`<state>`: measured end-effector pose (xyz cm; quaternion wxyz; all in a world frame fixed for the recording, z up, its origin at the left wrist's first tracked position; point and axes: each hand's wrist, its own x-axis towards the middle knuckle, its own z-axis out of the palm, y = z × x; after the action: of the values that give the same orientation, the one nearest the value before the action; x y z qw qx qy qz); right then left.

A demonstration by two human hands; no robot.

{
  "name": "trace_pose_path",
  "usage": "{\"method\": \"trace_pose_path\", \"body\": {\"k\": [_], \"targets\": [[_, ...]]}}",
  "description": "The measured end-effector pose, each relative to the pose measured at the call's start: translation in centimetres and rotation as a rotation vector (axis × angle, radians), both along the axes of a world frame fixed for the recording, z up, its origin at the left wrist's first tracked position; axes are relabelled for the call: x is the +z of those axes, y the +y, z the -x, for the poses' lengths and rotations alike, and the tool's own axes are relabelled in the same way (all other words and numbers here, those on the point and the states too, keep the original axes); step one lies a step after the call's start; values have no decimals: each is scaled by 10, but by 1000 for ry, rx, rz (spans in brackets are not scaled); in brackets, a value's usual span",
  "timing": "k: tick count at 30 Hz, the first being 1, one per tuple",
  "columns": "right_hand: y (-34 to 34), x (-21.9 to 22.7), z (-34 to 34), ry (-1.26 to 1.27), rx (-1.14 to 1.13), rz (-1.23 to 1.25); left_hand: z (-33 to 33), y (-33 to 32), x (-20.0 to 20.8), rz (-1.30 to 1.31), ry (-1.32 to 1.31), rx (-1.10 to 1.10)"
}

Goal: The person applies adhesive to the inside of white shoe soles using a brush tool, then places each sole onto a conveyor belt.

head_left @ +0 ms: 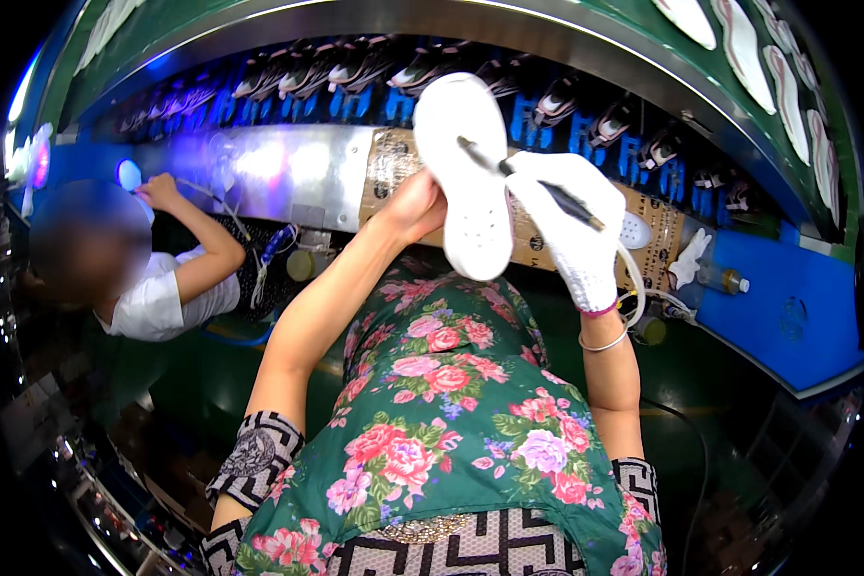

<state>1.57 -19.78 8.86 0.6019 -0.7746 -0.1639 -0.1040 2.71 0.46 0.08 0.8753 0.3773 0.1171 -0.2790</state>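
Note:
My bare left hand [418, 207] grips a white shoe sole [478, 240] by its left edge and holds it up before me. My right hand [576, 206], in a white knitted glove, is closed around a slim black brush [568, 204]. Its dark tip lies over the upper, wider part of the sole; whether it touches cannot be made out. A pale hose [634, 274] hangs by my right wrist. On the bench just past the glove rests another white sole [635, 230].
Shoe uppers [557, 101] stand on blue supports in a row behind the bench, under a green shelf [634, 58] bearing white soles [739, 53]. Cardboard [379, 163] covers the bench. At right are a bottle [723, 279] and blue panel [787, 317]; at left, a co-worker [182, 278].

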Motion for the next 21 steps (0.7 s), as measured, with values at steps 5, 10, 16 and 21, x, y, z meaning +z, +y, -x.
{"method": "trace_pose_path", "body": {"k": [5, 10, 16, 21], "targets": [[1, 4, 13, -59, 56, 237, 19, 15, 17, -153, 75, -161], [14, 10, 35, -107, 107, 133, 29, 26, 7, 327, 77, 164], [16, 23, 33, -143, 18, 71, 46, 12, 17, 449, -24, 195], [20, 37, 31, -149, -42, 83, 47, -29, 43, 342, -39, 225]]}}
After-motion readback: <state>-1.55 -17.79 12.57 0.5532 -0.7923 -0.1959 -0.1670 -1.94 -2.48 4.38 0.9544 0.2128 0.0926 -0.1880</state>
